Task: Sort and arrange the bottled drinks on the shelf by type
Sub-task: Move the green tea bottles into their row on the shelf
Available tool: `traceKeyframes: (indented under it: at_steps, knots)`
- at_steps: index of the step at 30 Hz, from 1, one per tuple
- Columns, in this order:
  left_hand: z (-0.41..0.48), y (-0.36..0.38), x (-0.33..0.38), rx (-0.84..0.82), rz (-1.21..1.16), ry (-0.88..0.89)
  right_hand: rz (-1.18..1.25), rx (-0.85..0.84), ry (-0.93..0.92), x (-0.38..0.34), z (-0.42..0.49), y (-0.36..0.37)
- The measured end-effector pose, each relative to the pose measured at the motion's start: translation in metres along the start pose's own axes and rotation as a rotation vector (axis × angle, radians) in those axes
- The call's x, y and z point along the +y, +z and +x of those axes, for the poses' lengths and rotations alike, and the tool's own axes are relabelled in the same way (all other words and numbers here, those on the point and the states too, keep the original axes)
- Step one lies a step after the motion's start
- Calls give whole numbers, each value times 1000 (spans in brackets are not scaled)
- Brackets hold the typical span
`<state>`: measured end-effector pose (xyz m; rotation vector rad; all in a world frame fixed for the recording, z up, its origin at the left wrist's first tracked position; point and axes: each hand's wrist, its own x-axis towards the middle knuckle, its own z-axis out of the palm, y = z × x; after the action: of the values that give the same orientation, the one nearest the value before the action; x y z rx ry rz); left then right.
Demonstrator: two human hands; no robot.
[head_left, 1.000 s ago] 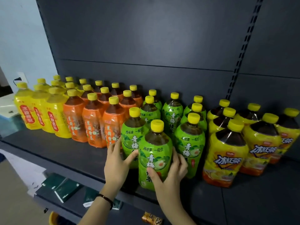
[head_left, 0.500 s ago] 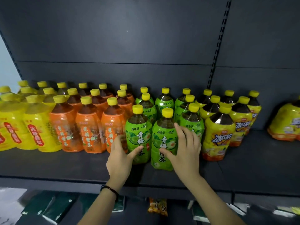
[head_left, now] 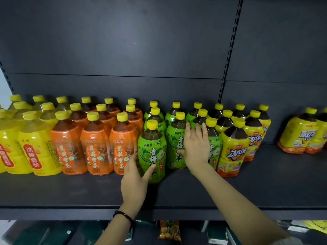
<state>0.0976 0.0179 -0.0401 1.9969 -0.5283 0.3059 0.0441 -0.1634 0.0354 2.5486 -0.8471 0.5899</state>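
Bottled drinks with yellow caps stand in rows by type on a dark shelf (head_left: 70,191): yellow pear drinks (head_left: 35,147) at the left, then orange tea (head_left: 95,147), green tea, and yellow iced tea (head_left: 233,149). My left hand (head_left: 135,175) touches the lower left of the foremost green bottle (head_left: 152,145), thumb across its label and fingers along its side. My right hand (head_left: 196,147) lies flat with straight fingers against the middle green bottle (head_left: 175,144) and the right green bottle (head_left: 215,144), partly hiding their labels.
Two more yellow iced tea bottles (head_left: 300,133) stand apart at the far right, with bare shelf between them and the main group. A strip of bare shelf runs along the front edge. On the shelf below lie dark packets and an orange snack pack (head_left: 169,230).
The middle green bottle has gone back into its row, so the left green bottle now stands foremost. My right hand slid right and up onto the two right green bottles. The view has moved closer.
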Motion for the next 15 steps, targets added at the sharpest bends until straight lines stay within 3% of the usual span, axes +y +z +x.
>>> traceKeyframes:
  at_steps: [7, 11, 15]
  knots:
    - [3, 8, 1, -38, -26, -15, 2, 12, -13, 0, 14, -1]
    - [4, 7, -6, -61, -56, -23, 342, 104, -6, 6, 25, -14]
    - [3, 8, -10, -69, -79, 2, 748, -94, -87, 16, 51, -37]
